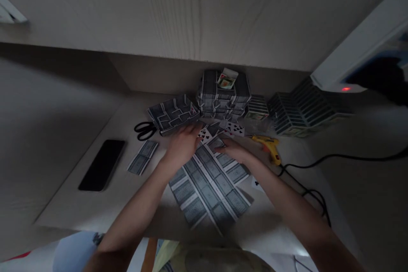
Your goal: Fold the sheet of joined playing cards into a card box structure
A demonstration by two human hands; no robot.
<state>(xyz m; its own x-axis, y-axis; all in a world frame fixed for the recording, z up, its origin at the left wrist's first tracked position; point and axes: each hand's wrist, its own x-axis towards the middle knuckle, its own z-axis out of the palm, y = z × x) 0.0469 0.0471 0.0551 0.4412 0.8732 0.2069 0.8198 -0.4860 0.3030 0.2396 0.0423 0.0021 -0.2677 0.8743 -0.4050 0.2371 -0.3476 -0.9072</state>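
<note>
Along the left edge of the table (95, 212) lies a dark-screened phone (102, 165). To its right is a short card strip (143, 158), backs up; beyond it, black-handled scissors (145, 131) lie beside an open card tray (174, 112) with tabs standing inside.

The card panel (212, 182) lies mid-table, set diagonally, its near corner close to the front edge. It is built of overlapping playing cards, grey-blue backs up, with white borders forming stripes; shorter rows project on both sides of a long central band.

The left hand (183, 146) is palm down at the panel's far left side, fingers loosely bent, beside a face-up card (205, 136). Whether it grips cannot be determined.

A stack of card boxes (223, 95) stands toward the back edge. The right hand (231, 149) is half closed, fingertips at the panel's far end; a firm grip cannot be confirmed.

A yellow glue gun (270, 148) lies toward the right edge, its black cable (318, 197) trailing. Rows of card packs (295, 112) occupy the back right corner.
</note>
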